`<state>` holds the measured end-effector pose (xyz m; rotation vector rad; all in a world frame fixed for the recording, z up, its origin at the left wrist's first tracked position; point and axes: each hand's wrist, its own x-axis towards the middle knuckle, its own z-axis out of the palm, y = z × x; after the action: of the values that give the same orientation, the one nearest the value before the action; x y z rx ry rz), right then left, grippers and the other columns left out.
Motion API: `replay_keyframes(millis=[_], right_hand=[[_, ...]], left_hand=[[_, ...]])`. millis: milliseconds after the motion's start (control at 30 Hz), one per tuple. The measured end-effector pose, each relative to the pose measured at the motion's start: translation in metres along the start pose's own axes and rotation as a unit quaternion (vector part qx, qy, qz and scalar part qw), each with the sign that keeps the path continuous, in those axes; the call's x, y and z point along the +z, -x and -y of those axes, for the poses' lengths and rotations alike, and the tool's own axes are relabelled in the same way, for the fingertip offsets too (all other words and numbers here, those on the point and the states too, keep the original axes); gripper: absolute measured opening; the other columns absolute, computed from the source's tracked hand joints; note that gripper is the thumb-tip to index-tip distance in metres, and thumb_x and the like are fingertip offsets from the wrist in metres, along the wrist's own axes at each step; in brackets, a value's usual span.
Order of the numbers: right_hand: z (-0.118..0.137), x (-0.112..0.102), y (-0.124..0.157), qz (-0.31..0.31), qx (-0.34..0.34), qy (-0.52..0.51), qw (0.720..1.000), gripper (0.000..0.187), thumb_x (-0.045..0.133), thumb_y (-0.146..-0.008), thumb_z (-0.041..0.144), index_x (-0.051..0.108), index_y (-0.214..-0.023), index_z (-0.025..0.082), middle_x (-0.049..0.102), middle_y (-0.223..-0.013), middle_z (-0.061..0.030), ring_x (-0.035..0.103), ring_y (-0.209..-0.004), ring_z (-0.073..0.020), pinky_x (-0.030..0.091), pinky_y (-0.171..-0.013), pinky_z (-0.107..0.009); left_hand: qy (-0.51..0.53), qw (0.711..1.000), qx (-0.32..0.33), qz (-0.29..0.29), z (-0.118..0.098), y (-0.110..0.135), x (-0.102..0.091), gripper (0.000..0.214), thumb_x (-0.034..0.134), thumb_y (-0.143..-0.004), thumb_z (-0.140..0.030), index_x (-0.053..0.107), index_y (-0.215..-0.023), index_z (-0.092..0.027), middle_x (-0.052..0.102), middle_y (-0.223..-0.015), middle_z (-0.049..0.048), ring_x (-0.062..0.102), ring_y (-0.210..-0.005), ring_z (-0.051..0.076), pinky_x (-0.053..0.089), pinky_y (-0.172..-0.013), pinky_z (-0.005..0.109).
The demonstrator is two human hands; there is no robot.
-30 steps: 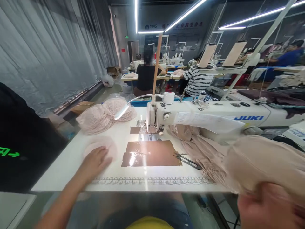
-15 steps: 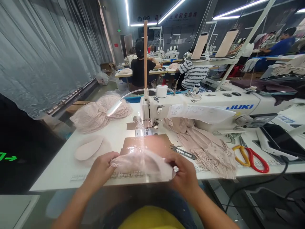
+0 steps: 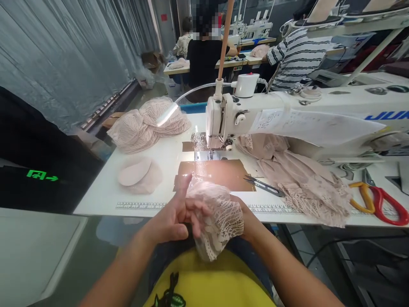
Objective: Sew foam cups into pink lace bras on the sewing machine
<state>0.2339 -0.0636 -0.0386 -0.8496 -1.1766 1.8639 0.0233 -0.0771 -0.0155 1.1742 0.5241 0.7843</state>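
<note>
A pale pink lace fabric piece (image 3: 223,215) is bunched over my lap at the table's front edge. My right hand (image 3: 242,213) holds it from the right, with the fingers mostly hidden behind the lace. At its left side my left hand (image 3: 179,215) is open, index finger raised and the other fingers loosely bent against the fabric. Beyond both hands stands a white sewing machine (image 3: 220,119), its needle area lit by a small lamp (image 3: 168,114). Brown tape (image 3: 214,170) covers the table before the presser foot.
Left on the table are a bundle of lace pieces (image 3: 137,128) and pale round cut pieces (image 3: 136,172). Thread snips (image 3: 265,186), a heap of lace fabric (image 3: 309,183) and red-and-yellow scissors (image 3: 380,202) lie right. A printed ruler (image 3: 140,206) runs along the front edge. Co-workers (image 3: 206,62) sit ahead.
The fabric was stretched flat between both hands above the table edge. It is now gathered nearer my body in the right hand, and the left fingers have opened. The view has tilted down.
</note>
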Motion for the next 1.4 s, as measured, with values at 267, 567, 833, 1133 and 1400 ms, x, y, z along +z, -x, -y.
replay_keyframes(millis=[267,567,833,1133,1400], right_hand=[[0.003,-0.001,0.002,0.088,-0.092,0.014,0.992,0.017,0.076,-0.070,0.032,0.074,-0.082,0.020,0.070,-0.087,-0.0046,0.062,-0.086,-0.0219,0.049,-0.080,-0.033],[-0.009,-0.002,0.002,-0.115,-0.047,-0.082,0.989,0.032,0.081,-0.061,0.028,0.053,-0.075,0.022,0.055,-0.065,0.0052,0.046,-0.052,-0.0089,0.040,-0.047,-0.020],[-0.007,-0.001,-0.004,-0.193,-0.068,-0.040,0.978,0.031,0.080,-0.064,0.035,0.057,-0.079,0.021,0.051,-0.065,0.0058,0.044,-0.053,-0.0082,0.036,-0.050,-0.021],[-0.010,-0.003,0.001,-0.169,0.029,-0.056,0.984,0.034,0.071,-0.072,0.051,0.070,-0.081,0.018,0.065,-0.071,-0.0014,0.053,-0.058,-0.0112,0.040,-0.052,-0.023],[-0.012,-0.005,0.007,-0.079,0.010,-0.059,0.995,0.049,0.075,-0.067,0.048,0.067,-0.106,0.020,0.071,-0.090,-0.0065,0.064,-0.078,-0.0215,0.050,-0.067,-0.031]], left_hand=[[-0.041,0.991,-0.065,-0.112,0.015,0.004,-0.006,0.084,0.075,-0.071,-0.038,0.035,-0.144,-0.022,0.060,-0.118,0.0113,0.058,-0.101,0.027,0.046,-0.086,0.035],[-0.059,0.980,-0.080,-0.172,0.021,0.013,-0.006,0.018,0.067,-0.074,-0.019,0.073,-0.089,-0.013,0.070,-0.082,0.0056,0.063,-0.080,0.022,0.048,-0.073,0.030],[0.169,0.955,-0.064,-0.236,0.032,0.015,0.007,0.034,0.062,-0.081,-0.043,0.071,-0.097,-0.015,0.071,-0.087,0.0081,0.066,-0.077,0.023,0.053,-0.067,0.031],[0.179,0.916,-0.029,-0.357,0.038,-0.001,0.023,0.040,0.056,-0.088,-0.040,0.060,-0.121,-0.019,0.070,-0.109,0.0064,0.063,-0.104,0.024,0.047,-0.091,0.033],[0.272,0.900,-0.044,-0.337,0.030,0.001,0.020,0.050,0.044,-0.090,-0.051,0.061,-0.123,-0.017,0.070,-0.110,0.0084,0.058,-0.114,0.028,0.043,-0.100,0.041]])
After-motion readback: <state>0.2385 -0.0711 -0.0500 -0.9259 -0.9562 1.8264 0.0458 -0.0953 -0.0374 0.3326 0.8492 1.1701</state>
